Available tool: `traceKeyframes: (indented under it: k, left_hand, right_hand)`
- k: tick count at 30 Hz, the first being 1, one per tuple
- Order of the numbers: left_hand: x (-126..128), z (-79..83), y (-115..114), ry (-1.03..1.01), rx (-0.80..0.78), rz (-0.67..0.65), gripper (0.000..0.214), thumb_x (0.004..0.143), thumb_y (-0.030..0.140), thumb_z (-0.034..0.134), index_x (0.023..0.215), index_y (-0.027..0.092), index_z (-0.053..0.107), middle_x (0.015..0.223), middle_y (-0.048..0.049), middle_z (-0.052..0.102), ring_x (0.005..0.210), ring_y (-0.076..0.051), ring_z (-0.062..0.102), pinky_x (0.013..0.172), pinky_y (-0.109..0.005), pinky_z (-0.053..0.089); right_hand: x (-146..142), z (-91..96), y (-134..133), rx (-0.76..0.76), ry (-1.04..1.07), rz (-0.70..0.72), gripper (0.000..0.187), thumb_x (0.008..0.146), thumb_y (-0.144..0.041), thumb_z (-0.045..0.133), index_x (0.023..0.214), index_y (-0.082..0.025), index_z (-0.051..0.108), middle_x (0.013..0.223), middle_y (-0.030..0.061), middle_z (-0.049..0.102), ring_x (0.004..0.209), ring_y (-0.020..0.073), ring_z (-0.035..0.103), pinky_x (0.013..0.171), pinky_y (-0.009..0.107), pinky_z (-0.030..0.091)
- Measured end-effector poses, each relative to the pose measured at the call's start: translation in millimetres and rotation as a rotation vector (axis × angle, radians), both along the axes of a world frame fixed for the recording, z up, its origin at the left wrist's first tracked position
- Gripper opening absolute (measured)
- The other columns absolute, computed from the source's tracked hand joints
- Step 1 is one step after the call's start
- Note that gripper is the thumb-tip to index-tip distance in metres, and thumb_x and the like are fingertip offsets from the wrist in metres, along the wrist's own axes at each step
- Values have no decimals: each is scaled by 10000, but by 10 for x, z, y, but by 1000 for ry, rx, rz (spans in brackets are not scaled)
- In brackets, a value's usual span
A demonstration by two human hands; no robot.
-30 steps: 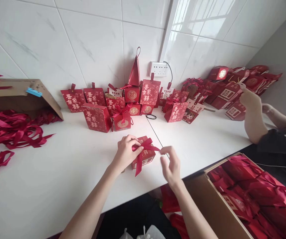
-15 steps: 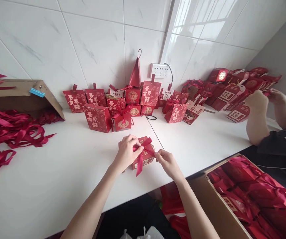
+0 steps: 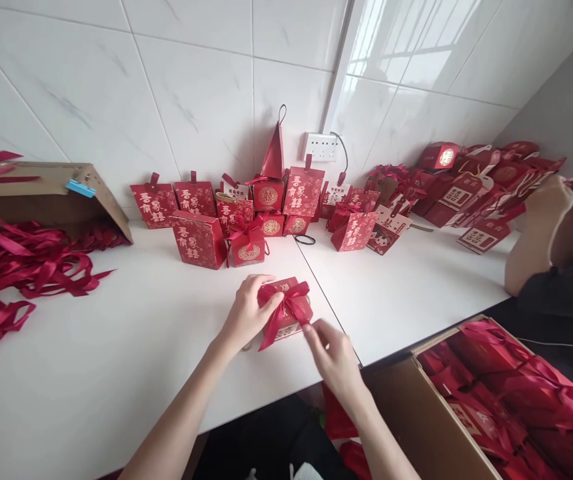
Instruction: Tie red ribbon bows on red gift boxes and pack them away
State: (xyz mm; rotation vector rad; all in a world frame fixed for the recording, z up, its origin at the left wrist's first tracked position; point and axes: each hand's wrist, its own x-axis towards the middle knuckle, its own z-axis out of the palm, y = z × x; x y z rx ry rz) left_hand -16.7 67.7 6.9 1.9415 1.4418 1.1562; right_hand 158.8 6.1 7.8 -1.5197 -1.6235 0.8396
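A small red gift box [image 3: 286, 328] with gold print stands on the white table in front of me. Across its top lies a dark red satin ribbon [image 3: 296, 303] tied in a bow, one tail hanging down the front. My left hand [image 3: 250, 312] is at the box's left side, its thumb and fingers closed over the bow's left loop. At the front right corner, my right hand [image 3: 334, 353] pinches the other ribbon tail between thumb and fingers; its lower fingers are curled in.
Loose ribbons [image 3: 41, 260] spill from a cardboard box [image 3: 41, 180] at left. Several red boxes [image 3: 199, 240] line the wall, near a power socket [image 3: 320, 147]. A carton [image 3: 401, 407] of ribboned boxes stands at right. A co-worker's hands [image 3: 546, 213] are by a pile of boxes [image 3: 461, 180].
The bow's loops are now spread wider across the box top. My right hand has moved down slightly toward me with the ribbon tail. The co-worker's hands have shifted right.
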Motion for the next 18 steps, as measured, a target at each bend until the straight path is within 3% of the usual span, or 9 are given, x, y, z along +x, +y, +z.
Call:
traceKeyframes:
  k: [3, 8, 13, 18]
  left_hand:
    - [-70, -54, -38, -61, -13, 151, 266, 824, 398, 530, 1004, 202, 539, 1048, -72, 578, 993, -220, 551, 887, -393, 452]
    - [-80, -88, -51, -98, -64, 153, 212, 816, 412, 517, 810, 202, 541, 893, -45, 525, 839, -183, 561, 724, -328, 512]
    - [-18, -53, -188, -246, -77, 200, 257, 813, 420, 521, 687, 205, 457, 812, -17, 463, 751, -148, 556, 664, -272, 530]
    - [79, -56, -351, -280, -210, 278, 316, 851, 414, 473, 627, 213, 377, 691, 14, 450, 625, -124, 509, 621, -241, 481]
  right_hand:
    - [81, 43, 337, 73, -2, -122, 446, 863, -584, 377, 610, -217, 384, 558, -29, 415, 523, 122, 376, 510, 245, 314]
    - [72, 76, 790, -76, 6, 62, 492, 829, -631, 374, 570, -215, 332, 557, -42, 369, 526, 110, 336, 503, 247, 281]
    - [28, -9, 800, -143, 134, 109, 429, 812, -550, 463, 580, -204, 363, 546, -58, 354, 512, 91, 314, 486, 234, 247]
    - [55, -129, 757, -174, 349, 131, 429, 779, -573, 519, 608, -198, 399, 547, -61, 390, 500, 83, 331, 489, 230, 254]
